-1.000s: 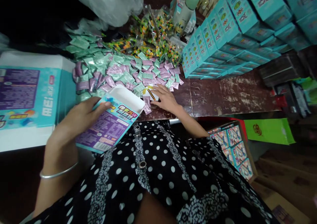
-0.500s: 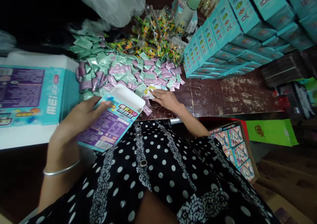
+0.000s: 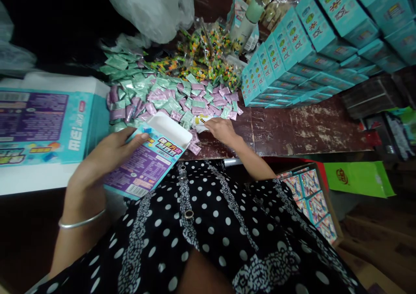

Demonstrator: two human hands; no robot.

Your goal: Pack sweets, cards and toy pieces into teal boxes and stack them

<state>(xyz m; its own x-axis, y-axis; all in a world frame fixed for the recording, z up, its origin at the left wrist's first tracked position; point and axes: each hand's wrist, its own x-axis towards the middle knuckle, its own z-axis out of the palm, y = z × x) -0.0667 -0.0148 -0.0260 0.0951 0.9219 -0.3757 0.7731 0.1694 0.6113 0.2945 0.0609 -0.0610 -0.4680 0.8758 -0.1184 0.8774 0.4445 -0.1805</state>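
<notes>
My left hand (image 3: 107,155) is closed around a small teal and purple printed box (image 3: 143,164), thumb on its face. The box is tilted, its white end flap (image 3: 173,127) standing open toward the table. My right hand (image 3: 223,131) is at the table's front edge, fingers pinched at the side of a small white card with a yellow and black pixel pattern (image 3: 200,120). Beside the card lies a heap of small green and pink sachets (image 3: 165,92); a few pink sachets (image 3: 194,148) lie just in front of it.
Stacked teal boxes (image 3: 292,56) stand at the right back. Behind the sachets are clear bags of coloured pieces (image 3: 208,51) and a bottle (image 3: 245,25). A larger teal carton (image 3: 94,116) sits at left. An open carton of boxes (image 3: 312,194) is below right.
My right hand's fingers have drawn together at the card's edge, exposing more of the card. My left hand still holds the box in much the same pose. The view has shifted slightly.
</notes>
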